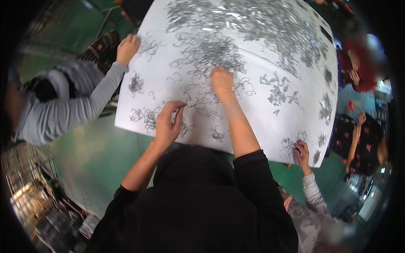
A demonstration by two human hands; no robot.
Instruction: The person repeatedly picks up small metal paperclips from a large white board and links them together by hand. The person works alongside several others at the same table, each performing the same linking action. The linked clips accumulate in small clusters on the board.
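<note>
On the white tabletop [253,122], many thin, dark, curved wire pieces [206,44] lie in a loose heap that thins out toward me. My right hand [222,82] is closed down among the near part of this heap; what its fingers hold is hidden. Lower and to the left, my left hand [168,124] has thumb and fingers drawn together, with a dark curved wire piece at the fingertips. Beside and under it are small clusters of the same wire pieces [149,119]. Another little bunch [217,135] lies by the near edge.
Shiny flat metal pieces [270,25] cover the far side, with a smaller group [278,90] right of my right hand. A co-worker's hand [128,48] rests on the left edge; another person's hand [302,154] touches wire pieces at the near right. More people stand along the right.
</note>
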